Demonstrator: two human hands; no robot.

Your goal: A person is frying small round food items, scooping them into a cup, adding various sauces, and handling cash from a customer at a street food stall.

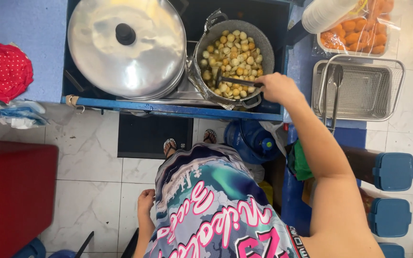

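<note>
Right hand [279,88] is closing its fingers around the dark handle of a ladle [237,81], whose scoop end is lying sunk among the food and cannot be made out. The ladle is reaching into the grey pot [264,45] sitting at the right of the blue worktop [178,109]. The pot is holding a heap of small round balls [233,55], pale yellow to golden; whether liquid is lying under them is hard to tell.

Left hand [145,198] is hanging at the person's side above the tiled floor [89,179], fingers loosely curled, holding nothing; its palm side is hidden.

A large metal lid [127,45] with a black knob is covering whatever is standing at the left, so the vessel beneath is out of sight. To the right, a wire basket [359,86] is resting with tongs [334,91] laid across it. Above it, a tray of orange pieces [359,33] under clear wrap is being cut off by the top edge. A blue water jug [254,141] is standing half hidden below the worktop.
</note>
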